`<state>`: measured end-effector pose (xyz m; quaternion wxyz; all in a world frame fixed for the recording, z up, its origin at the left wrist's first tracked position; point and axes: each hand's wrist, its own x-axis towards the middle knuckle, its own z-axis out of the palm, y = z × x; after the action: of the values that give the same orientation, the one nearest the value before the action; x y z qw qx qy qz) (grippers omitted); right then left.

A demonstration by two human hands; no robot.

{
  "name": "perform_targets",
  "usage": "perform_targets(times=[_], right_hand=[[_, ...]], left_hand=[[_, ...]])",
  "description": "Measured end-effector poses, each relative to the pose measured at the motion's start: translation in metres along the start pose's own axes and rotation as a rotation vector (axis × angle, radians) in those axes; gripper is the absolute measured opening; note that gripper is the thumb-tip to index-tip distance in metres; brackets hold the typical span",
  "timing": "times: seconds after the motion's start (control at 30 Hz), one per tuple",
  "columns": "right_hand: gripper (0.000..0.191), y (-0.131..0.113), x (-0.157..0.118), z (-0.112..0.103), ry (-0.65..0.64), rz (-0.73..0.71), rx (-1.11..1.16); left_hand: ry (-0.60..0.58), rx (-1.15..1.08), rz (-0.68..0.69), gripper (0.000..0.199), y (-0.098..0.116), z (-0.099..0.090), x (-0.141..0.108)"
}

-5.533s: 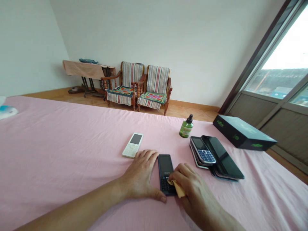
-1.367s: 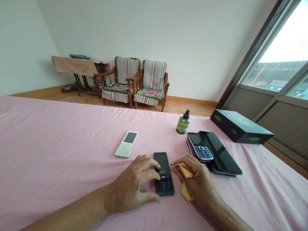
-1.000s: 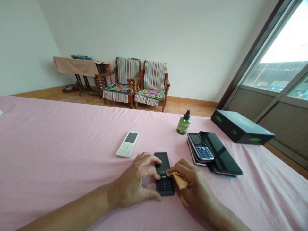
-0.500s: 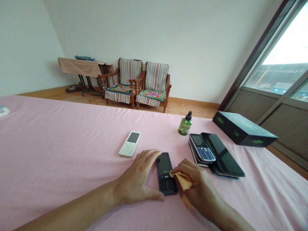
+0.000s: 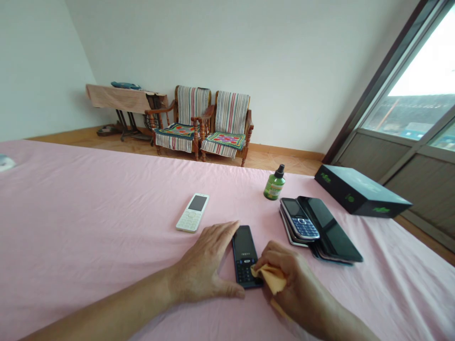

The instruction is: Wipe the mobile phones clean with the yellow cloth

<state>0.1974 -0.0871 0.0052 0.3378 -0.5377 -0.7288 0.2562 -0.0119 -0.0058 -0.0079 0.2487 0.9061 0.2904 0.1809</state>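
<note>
A black keypad phone (image 5: 243,253) lies on the pink bedsheet (image 5: 106,227), directly in front of me. My left hand (image 5: 202,265) rests against its left edge, with fingertips near the top and thumb near the bottom. My right hand (image 5: 289,284) pinches a yellow cloth (image 5: 273,279) and presses it on the phone's lower right corner, covering part of the keypad. A white keypad phone (image 5: 192,213) lies beyond my left hand, not touching it.
Right of the hands lie a stack of phones (image 5: 320,232), a green spray bottle (image 5: 274,183) and a black box (image 5: 360,193). Two striped wooden armchairs (image 5: 209,123) and a draped table (image 5: 124,97) stand beyond the bed.
My left hand has moved from over the phone's screen to its left edge. My right hand and the cloth have shifted slightly down the phone's right side.
</note>
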Motion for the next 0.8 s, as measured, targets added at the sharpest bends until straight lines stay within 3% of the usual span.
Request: perform_targets(times=[0.27, 0.5, 0.8], right_hand=[[0.022, 0.002, 0.007, -0.01, 0.165, 0.03, -0.061], [0.027, 0.01, 0.004, 0.001, 0.092, -0.006, -0.048], [0.029, 0.005, 0.0, -0.003, 0.017, 0.004, -0.135]], left_hand=[[0.006, -0.021, 0.002, 0.122, -0.001, 0.002, -0.001], [0.004, -0.018, -0.013, 0.125, -0.001, 0.002, -0.001], [0.035, -0.026, -0.024, 0.13, -0.001, 0.003, 0.0]])
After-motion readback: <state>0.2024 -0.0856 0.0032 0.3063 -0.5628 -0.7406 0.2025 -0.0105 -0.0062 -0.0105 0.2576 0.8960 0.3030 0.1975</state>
